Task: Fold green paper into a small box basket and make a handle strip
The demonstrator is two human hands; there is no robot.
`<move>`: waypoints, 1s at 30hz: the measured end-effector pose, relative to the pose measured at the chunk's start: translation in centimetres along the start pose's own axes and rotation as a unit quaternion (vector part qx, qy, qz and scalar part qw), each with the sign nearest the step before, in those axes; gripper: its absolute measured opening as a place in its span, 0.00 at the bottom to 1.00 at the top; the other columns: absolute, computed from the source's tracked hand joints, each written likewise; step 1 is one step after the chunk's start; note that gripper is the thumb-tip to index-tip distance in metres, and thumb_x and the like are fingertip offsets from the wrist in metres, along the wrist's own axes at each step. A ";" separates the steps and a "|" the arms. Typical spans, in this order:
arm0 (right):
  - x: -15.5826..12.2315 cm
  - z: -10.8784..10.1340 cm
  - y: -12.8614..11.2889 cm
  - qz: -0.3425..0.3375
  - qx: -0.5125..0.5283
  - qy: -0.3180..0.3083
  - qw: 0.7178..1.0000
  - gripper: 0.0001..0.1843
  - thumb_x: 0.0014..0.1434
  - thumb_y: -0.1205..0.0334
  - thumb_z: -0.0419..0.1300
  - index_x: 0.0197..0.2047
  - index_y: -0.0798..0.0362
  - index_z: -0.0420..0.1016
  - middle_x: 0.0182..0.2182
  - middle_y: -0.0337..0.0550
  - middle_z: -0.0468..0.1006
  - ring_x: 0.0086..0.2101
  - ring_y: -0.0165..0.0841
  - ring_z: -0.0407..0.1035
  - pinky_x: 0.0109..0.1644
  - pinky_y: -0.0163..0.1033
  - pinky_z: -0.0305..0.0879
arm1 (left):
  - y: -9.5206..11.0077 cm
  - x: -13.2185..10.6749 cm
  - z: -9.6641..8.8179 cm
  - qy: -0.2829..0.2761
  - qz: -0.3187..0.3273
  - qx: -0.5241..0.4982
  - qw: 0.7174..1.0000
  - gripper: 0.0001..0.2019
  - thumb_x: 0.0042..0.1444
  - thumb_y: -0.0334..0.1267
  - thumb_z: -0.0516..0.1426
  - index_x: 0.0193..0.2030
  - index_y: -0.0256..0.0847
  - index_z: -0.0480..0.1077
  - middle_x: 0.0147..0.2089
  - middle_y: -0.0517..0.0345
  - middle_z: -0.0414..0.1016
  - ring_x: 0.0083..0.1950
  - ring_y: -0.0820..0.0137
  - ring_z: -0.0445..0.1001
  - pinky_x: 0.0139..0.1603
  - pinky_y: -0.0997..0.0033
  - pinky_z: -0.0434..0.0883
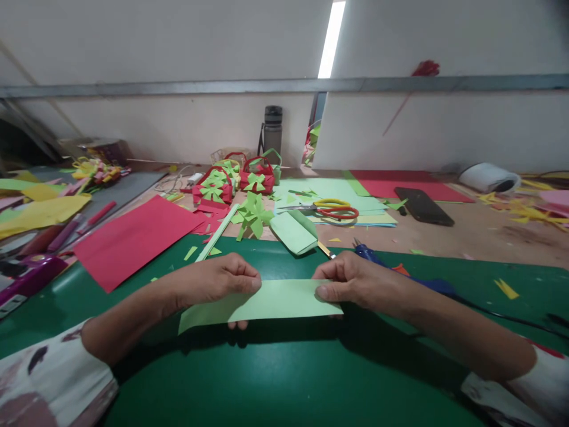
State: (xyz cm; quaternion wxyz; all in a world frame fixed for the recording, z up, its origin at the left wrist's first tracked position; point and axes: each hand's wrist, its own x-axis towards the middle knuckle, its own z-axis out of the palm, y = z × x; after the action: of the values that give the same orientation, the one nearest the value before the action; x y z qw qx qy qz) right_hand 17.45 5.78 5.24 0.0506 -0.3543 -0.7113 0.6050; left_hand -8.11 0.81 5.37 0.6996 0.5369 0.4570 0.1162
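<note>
A strip of light green paper [280, 301] is stretched between my two hands, just above a green mat [275, 379]. My left hand [226, 279] pinches its left part, thumb on top and fingertips showing below the lower edge. At the right end my right hand [340, 280] grips the paper between thumb and fingers. Beyond the strip lie a folded light green paper piece [293, 232], bright green paper bows [254, 216] and a red paper sheet [137, 237].
Scissors [335, 209] rest on light green sheets. A blue glue gun [367, 252] with a cord lies right of my right hand. Small red paper baskets [256, 178] and a bottle [272, 130] stand behind. A phone [424, 206] lies at right, a purple tool [31, 276] at left.
</note>
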 end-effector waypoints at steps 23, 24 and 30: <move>-0.8 0.4 0.4 -0.064 -0.095 0.067 0.991 0.15 0.59 0.56 0.55 0.24 0.54 0.65 0.19 0.35 0.69 0.21 0.26 0.63 0.25 0.32 0.57 | 0.1 0.2 -0.4 0.056 0.096 0.218 0.970 0.12 0.57 0.42 0.53 0.27 0.37 0.63 0.23 0.66 0.57 0.24 0.77 0.54 0.24 0.77 0.54; -0.9 0.4 0.5 -0.119 -0.176 0.134 0.968 0.13 0.59 0.59 0.54 0.25 0.54 0.66 0.21 0.37 0.70 0.23 0.27 0.63 0.27 0.33 0.58 | 0.0 0.2 -0.2 0.104 0.128 0.269 0.949 0.10 0.56 0.39 0.54 0.28 0.37 0.63 0.23 0.65 0.60 0.24 0.76 0.57 0.25 0.77 0.56; -1.8 0.6 1.9 -0.472 -0.516 0.292 0.653 0.10 0.60 0.74 0.49 0.35 0.55 0.70 0.33 0.47 0.74 0.38 0.36 0.67 0.44 0.45 0.63 | -1.1 -0.5 0.7 0.379 0.466 0.601 0.528 0.06 0.56 0.25 0.50 0.32 0.38 0.65 0.31 0.54 0.68 0.32 0.69 0.64 0.32 0.70 0.62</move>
State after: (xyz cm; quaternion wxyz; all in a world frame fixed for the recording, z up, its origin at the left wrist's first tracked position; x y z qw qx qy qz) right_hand 19.32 4.31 4.03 0.3435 -0.0989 -0.9286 -0.0996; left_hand -8.19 -0.46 4.72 -0.1805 0.8726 0.3258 0.3159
